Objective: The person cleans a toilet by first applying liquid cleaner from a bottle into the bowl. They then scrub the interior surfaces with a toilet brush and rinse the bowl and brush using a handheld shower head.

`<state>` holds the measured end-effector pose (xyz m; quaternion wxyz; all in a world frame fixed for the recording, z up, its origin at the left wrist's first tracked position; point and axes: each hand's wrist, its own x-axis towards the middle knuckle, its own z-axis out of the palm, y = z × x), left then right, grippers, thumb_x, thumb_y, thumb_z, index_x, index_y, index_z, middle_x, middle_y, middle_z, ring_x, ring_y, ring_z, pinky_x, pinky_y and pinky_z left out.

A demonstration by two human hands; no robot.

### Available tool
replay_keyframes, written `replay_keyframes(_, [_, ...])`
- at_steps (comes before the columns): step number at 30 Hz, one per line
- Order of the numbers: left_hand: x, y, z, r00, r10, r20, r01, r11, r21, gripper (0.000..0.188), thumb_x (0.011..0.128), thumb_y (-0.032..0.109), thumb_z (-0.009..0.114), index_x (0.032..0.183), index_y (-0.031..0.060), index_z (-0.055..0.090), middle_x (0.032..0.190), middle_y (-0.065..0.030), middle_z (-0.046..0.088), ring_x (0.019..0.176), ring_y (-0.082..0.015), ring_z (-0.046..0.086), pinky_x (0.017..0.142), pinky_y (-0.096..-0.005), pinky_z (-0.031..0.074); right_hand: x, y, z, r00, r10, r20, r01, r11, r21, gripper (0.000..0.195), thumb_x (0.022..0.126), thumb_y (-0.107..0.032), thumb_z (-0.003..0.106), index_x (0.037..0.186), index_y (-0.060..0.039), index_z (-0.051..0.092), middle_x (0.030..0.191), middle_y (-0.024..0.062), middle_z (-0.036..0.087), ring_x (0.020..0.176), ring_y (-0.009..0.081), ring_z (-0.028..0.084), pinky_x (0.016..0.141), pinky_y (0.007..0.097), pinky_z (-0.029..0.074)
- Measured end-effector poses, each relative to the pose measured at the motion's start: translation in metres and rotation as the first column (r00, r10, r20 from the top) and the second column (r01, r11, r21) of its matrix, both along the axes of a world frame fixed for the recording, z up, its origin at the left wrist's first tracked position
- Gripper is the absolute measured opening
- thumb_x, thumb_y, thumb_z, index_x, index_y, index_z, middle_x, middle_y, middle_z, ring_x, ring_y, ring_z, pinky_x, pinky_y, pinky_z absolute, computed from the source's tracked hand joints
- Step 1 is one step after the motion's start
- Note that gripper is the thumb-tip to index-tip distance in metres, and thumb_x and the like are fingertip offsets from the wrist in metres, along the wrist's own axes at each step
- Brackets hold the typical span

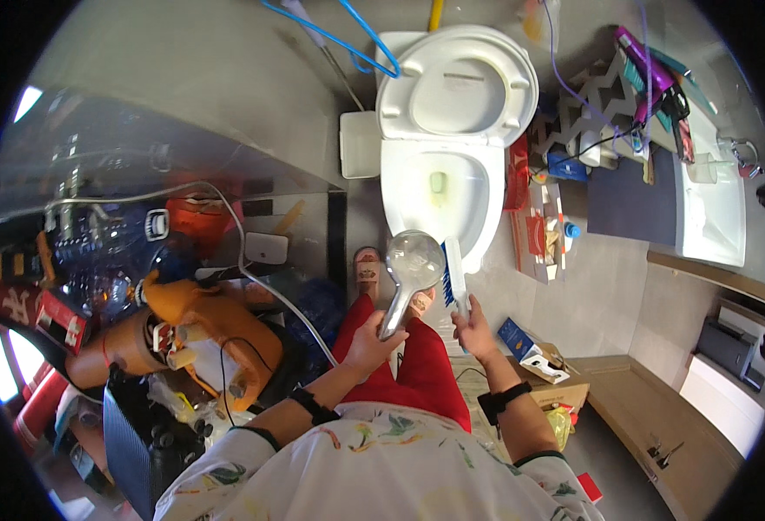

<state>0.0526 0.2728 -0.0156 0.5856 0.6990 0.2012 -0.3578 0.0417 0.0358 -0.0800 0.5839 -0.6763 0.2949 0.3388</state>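
My left hand (374, 344) is closed around the handle of a shower head (415, 260), whose round, clear-looking head is near the front rim of a white toilet bowl (392, 185). A pale hose runs from the left towards this hand. In my right hand (475, 329) is a white-handled scrub brush (457, 270), its blue bristles facing left, beside the shower head and at the bowl's front edge. The toilet seat and lid (460, 91) stand raised behind the bowl. Inside the bowl, yellowish marks show around the drain.
A white bin (359, 144) stands left of the toilet. Bottles, bags and an orange-brown object (213, 325) crowd the left side. On the right are an open carton (538, 234), cardboard boxes (558, 394), a washbasin (714, 221) and a wooden door (668, 430). Blue hangers (356, 52) hang above.
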Motion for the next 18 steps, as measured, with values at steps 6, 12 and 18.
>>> replay_keyframes(6, [-0.009, 0.020, -0.091, 0.992, 0.124, 0.028, -0.120, 0.984, -0.130, 0.028, 0.083, 0.013, 0.070, 0.105, 0.0052, 0.055, 0.075, 0.0042, 0.050, 0.064, -0.0035, 0.046, 0.057, -0.0210, 0.039, 0.067, -0.006, -0.133, 0.957, 0.147, 0.249, -0.084, 0.965, -0.248, 0.061, 0.089, -0.019, 0.052, 0.141, 0.0011, 0.027, 0.109, 0.0207, 0.054, 0.095, 0.0272, 0.051, 0.080, 0.0341, 0.041])
replay_keyframes(12, [0.021, 0.036, -0.127, 0.979, 0.144, -0.145, -0.141, 0.989, 0.031, 0.019, 0.082, 0.009, 0.070, 0.095, 0.0044, 0.057, 0.077, 0.0067, 0.048, 0.069, -0.0025, 0.043, 0.061, -0.0187, 0.036, 0.167, 0.006, -0.281, 0.998, 0.025, 0.054, 0.006, 0.863, -0.504, 0.054, 0.090, -0.024, 0.043, 0.141, -0.0108, 0.034, 0.100, 0.0252, 0.064, 0.093, 0.0429, 0.060, 0.084, 0.0463, 0.047])
replay_keyframes(18, [0.032, 0.048, -0.165, 0.986, 0.150, -0.076, -0.146, 0.988, 0.056, 0.018, 0.080, 0.006, 0.072, 0.084, 0.0064, 0.055, 0.071, 0.0083, 0.043, 0.063, -0.0019, 0.038, 0.055, -0.0192, 0.031, 0.170, 0.098, -0.360, 0.963, 0.192, 0.191, -0.070, 0.857, -0.511, 0.047, 0.091, -0.021, 0.046, 0.137, -0.0109, 0.043, 0.112, 0.0251, 0.061, 0.103, 0.0403, 0.058, 0.094, 0.0415, 0.045])
